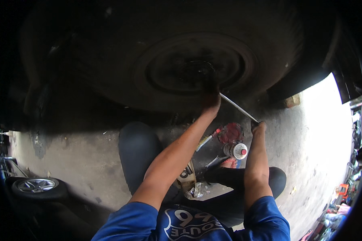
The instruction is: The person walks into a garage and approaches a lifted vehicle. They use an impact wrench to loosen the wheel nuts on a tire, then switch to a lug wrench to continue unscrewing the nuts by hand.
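Note:
A large wheel with a dark tyre (pixel 108 76) fills the upper part of the view, in deep shadow. A straight silver wrench bar (pixel 239 107) slants from near its hub (pixel 203 70) down to the right. My right hand (pixel 260 127) is closed around the bar's lower end. At the upper end, close to the hub, my left hand (pixel 212 103) is closed about the bar. Its fingers and the tool's head are mostly lost in the dark.
Between my legs stand a white can with a red cap (pixel 240 151), a dark red dish (pixel 231 133), a brush-like tool with a red handle (pixel 208 139) and a beige case (pixel 187 176). A spare wheel (pixel 38 186) lies at left. A block (pixel 292 100) sits right of the tyre.

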`<state>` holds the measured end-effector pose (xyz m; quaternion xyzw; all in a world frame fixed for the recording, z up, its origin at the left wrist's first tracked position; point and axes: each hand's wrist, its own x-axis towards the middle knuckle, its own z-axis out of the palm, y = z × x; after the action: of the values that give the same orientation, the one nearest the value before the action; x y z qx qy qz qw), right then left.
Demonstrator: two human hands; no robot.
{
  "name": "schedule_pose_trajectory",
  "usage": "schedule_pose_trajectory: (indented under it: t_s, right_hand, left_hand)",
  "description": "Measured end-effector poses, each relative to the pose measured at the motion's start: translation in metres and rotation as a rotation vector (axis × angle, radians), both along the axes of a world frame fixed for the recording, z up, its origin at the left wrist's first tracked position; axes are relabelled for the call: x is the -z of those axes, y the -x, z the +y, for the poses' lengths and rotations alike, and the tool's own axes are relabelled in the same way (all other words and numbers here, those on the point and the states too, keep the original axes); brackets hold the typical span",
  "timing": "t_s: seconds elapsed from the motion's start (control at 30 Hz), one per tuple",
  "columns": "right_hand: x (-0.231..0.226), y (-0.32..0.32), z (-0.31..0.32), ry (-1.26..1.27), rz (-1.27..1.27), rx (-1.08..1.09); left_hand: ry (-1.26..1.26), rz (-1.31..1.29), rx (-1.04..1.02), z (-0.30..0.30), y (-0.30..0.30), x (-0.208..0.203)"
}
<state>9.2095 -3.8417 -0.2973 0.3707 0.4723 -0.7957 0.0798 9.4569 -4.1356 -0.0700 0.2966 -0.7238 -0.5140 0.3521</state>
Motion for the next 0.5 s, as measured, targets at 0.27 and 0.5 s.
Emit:
schedule_pose_trajectory:
  t_s: [0.27,0.5]
  right_hand:
    - [-0.327,-0.060,-0.012,-0.084,0.768,0.219]
    - [-0.546,-0.250,-0.153,-0.254,1.513,-0.042]
  left_hand:
    - [-0.987,0.456,-0.035,0.003,0.010,0.022]
    - [-1.226,0.643,0.153,0.002,-0.013,-0.045]
